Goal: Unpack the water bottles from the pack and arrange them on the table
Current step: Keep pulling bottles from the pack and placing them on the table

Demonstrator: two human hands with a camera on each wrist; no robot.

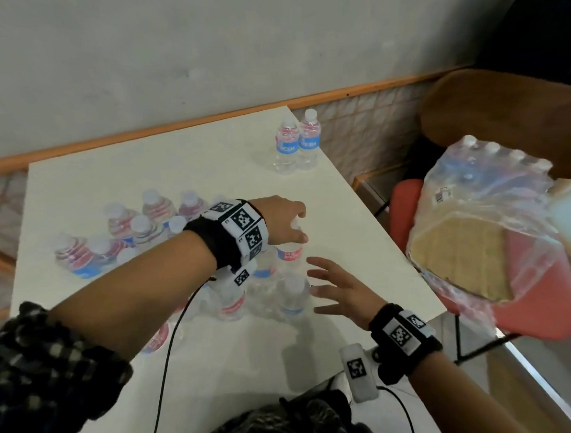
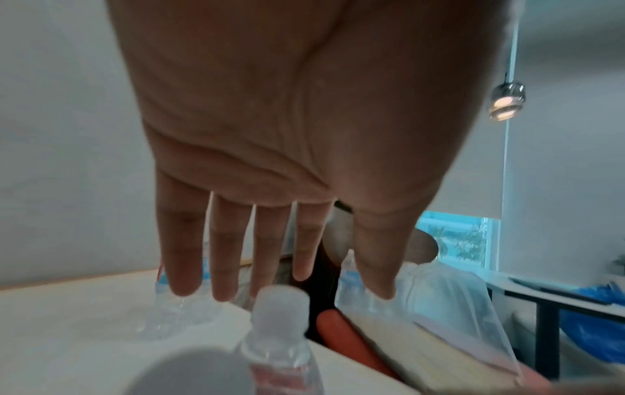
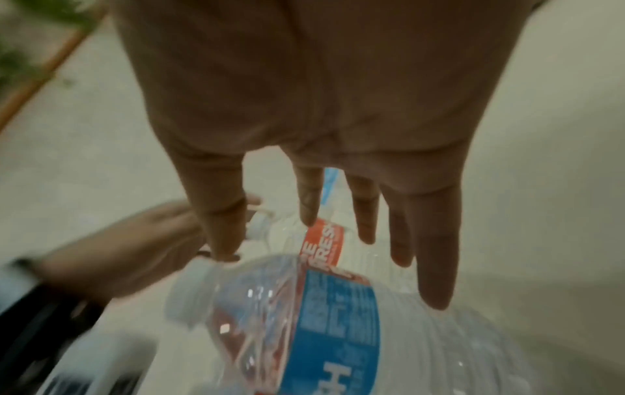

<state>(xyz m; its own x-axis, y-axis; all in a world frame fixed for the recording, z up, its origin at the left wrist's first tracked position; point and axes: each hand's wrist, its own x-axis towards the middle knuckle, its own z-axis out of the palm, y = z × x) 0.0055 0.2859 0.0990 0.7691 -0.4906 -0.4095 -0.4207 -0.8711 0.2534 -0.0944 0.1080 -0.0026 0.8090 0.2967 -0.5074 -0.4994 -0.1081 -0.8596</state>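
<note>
Centrally, near the table's (image 1: 72,184) right edge, upright bottles (image 1: 293,293) stand clustered — the left hand (image 1: 286,224), fingers extended, hovers over one cap, while the right hand (image 1: 340,292), fingers spread and holding nothing, lies just right of them.

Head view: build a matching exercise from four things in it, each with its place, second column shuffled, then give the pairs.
1. pair of bottles
2. pack
3. left hand
4. right hand

A. on the red chair
B. over a bottle cap
C. far right corner of the table
D. fingers spread, beside the near bottles

Pairs: 1-C, 2-A, 3-B, 4-D.
</note>
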